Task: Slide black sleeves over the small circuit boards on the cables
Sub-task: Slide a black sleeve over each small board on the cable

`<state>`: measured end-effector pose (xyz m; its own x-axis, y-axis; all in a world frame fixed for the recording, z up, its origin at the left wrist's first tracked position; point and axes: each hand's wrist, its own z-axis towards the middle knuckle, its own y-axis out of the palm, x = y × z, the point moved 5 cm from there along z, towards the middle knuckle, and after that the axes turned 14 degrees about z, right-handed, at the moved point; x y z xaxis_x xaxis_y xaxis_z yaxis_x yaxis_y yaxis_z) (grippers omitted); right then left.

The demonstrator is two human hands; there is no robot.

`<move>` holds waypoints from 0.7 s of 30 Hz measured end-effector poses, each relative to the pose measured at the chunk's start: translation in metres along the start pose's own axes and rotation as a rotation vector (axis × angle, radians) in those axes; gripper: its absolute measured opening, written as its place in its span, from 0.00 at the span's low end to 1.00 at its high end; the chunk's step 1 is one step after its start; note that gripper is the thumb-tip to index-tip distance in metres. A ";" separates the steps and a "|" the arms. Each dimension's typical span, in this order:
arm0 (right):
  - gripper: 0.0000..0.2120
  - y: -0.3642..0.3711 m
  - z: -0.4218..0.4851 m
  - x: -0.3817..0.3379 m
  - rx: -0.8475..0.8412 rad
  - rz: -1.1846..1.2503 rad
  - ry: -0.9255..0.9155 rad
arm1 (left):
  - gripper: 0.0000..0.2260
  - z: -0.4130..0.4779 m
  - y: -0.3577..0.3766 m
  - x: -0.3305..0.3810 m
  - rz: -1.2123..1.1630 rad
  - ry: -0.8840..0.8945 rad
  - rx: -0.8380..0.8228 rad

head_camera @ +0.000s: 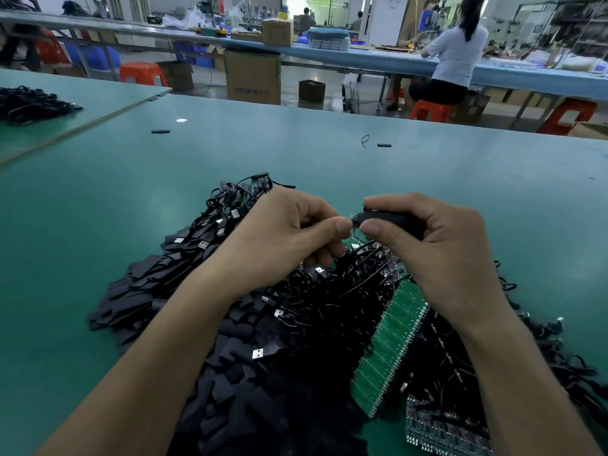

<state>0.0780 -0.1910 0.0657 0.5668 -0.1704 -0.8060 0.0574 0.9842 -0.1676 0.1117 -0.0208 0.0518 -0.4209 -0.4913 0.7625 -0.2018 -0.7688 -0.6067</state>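
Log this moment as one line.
right hand: grips black sleeve | left hand: pinches small part at sleeve mouth | below: pile of cables

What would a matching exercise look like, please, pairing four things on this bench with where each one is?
Things:
1. green panel
2. sleeve
3. sleeve pile
4. board tip

Places:
A. gripped in the right hand
B. left of both arms
C. pinched by the left hand
D. by the right wrist

Pairs: 1-D; 2-A; 3-B; 4-C
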 end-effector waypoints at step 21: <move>0.10 0.002 -0.001 0.005 0.047 0.104 0.045 | 0.07 -0.003 0.002 0.007 0.070 -0.006 -0.017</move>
<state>0.0806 -0.1897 0.0609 0.5341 -0.0684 -0.8427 0.0396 0.9977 -0.0558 0.1053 -0.0242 0.0553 -0.4290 -0.5460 0.7196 -0.1869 -0.7258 -0.6621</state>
